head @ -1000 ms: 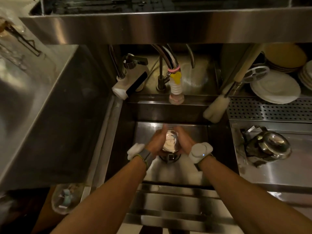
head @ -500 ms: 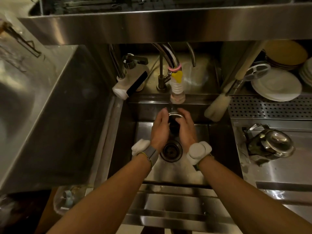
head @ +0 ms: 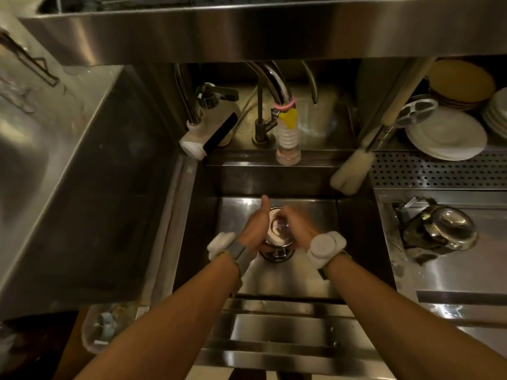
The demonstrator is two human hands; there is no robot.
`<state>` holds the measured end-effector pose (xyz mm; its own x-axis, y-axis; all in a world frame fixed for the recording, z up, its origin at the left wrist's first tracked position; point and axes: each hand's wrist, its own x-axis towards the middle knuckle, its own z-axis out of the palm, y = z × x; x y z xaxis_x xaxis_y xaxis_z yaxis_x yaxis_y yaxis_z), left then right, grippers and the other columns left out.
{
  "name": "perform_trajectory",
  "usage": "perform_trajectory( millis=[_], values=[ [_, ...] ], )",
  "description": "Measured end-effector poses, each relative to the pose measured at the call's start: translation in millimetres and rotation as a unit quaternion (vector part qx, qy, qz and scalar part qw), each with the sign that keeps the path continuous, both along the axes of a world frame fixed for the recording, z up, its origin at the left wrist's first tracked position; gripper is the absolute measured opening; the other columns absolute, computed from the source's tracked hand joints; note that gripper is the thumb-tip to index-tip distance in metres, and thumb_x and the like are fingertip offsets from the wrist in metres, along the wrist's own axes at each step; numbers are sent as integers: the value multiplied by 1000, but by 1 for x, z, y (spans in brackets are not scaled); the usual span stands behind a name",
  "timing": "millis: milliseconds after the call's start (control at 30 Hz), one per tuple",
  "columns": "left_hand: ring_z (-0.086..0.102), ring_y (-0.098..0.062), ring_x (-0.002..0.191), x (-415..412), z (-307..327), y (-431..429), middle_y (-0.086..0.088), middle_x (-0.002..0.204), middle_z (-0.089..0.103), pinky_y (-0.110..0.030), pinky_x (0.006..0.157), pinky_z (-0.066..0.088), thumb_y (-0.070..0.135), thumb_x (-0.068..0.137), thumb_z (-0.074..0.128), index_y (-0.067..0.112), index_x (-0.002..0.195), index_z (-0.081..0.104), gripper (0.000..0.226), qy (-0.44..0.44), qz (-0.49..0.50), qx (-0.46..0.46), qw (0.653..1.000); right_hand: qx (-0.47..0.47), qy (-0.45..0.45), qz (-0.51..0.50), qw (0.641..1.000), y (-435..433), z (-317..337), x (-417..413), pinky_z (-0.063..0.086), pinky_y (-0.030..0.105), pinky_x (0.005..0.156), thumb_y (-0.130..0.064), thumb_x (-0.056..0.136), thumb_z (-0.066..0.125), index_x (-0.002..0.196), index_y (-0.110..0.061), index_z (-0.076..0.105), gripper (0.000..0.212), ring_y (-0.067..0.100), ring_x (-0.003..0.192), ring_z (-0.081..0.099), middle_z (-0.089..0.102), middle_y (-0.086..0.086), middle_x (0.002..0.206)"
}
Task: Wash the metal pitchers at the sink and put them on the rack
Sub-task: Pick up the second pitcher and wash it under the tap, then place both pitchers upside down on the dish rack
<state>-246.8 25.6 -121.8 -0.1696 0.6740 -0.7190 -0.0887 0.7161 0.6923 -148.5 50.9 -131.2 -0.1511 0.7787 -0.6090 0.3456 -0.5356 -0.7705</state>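
Left counter: sloping stainless steel side panel [head: 68, 187], dull and smeared.
Water heater tap: white and black box-shaped unit [head: 204, 137] at the sink's back left corner.
Faucet: curved chrome spout with a yellow and white ribbed nozzle [head: 287, 133], over the back rim of the basin.
Sink: deep stainless steel basin [head: 356, 242]; round drain partly hidden under the pitcher.
Left hand [head: 253, 233]: wrapped round the left side of the pitcher, thumb raised.
Pitcher: small shiny round metal pitcher [head: 278, 231], held between both hands low over the drain, mouth facing up.
Right hand [head: 297, 229]: curled against the pitcher's right side and rim; motion-blurred.
Brush: pale foam-headed bottle brush [head: 351, 174], leaning at the basin's back right corner.
Right drainboard: second polished metal pitcher [head: 439, 231], lying on its side.
Rack shelf: stacked white round plates [head: 445, 137], back right.
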Motion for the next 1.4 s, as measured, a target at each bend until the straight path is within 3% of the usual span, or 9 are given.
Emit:
perform_trajectory(
  millis=[100, 200, 300, 433, 500, 633, 767, 1067, 1400],
  values=[
    [68, -24, 90, -4, 7, 6, -10, 108, 70, -36, 68, 57, 71, 89, 23, 19, 115, 62, 70, -36, 9, -20, 999, 40, -4, 45, 998, -5, 9, 8, 46, 27, 84, -12, 80, 68, 133, -18, 35, 63, 18, 97, 56, 56, 3, 113],
    [67, -30, 100, -1, 27, 10, -12, 109, 71, -45, 82, 56, 82, 78, 27, 18, 116, 64, 83, -69, -7, -40, 997, 103, -87, 115, 984, -6, 24, 13, 42, 26, 88, -13, 62, 86, 139, -19, 23, 99, 22, 111, 51, 46, 8, 127],
    [67, -20, 79, 0, 54, 6, -5, 78, 74, -26, 63, 55, 74, 87, 24, 15, 97, 67, 74, -74, -43, -34, 996, 129, -165, 159, 965, -8, 51, 20, 42, 34, 97, -24, 53, 91, 141, -22, 23, 112, 31, 118, 48, 33, 12, 134],
    [62, -28, 95, 7, 82, -5, -9, 95, 64, -45, 91, 50, 73, 87, 22, 13, 117, 60, 77, -53, -96, -43, 993, 167, -208, 200, 943, -14, 80, 35, 42, 38, 99, -27, 53, 90, 142, -20, 26, 110, 33, 120, 48, 34, 12, 136],
    [60, -27, 94, 12, 98, -10, -8, 107, 61, -42, 80, 52, 70, 89, 18, 14, 122, 57, 76, -14, -118, -24, 993, 193, -221, 195, 936, -15, 91, 47, 44, 39, 100, -32, 52, 89, 141, -21, 28, 109, 31, 120, 50, 41, 10, 135],
    [45, -33, 130, 23, 114, -18, -18, 143, 46, -38, 109, 35, 62, 94, 22, 8, 137, 49, 73, 254, -167, 34, 952, 260, -213, 194, 922, -20, 118, 74, 47, 37, 98, -36, 52, 86, 141, -20, 31, 106, 29, 117, 53, 47, 10, 133],
    [46, -34, 130, 51, 134, -24, -21, 140, 49, -36, 105, 34, 42, 102, 27, 1, 130, 53, 56, 342, -196, 79, 916, 312, -217, 198, 903, -20, 157, 122, 47, 39, 97, -35, 60, 84, 141, -18, 32, 98, 30, 118, 51, 47, 12, 133],
    [61, -23, 105, 171, 172, -24, -6, 115, 67, -28, 81, 43, 27, 92, 54, 8, 115, 66, 32, 399, -272, 209, 850, 358, -258, 187, 878, -22, 219, 248, 48, 41, 96, -42, 64, 78, 146, -23, 25, 99, 32, 118, 51, 46, 13, 137],
    [53, -27, 124, 264, 166, -3, -7, 141, 50, -32, 96, 45, 28, 78, 74, 16, 144, 36, 76, 416, -461, 193, 760, 306, -308, 144, 889, -9, 200, 343, 47, 33, 85, -43, 58, 80, 144, -24, 29, 102, 31, 113, 53, 46, 14, 133]
  ],
)
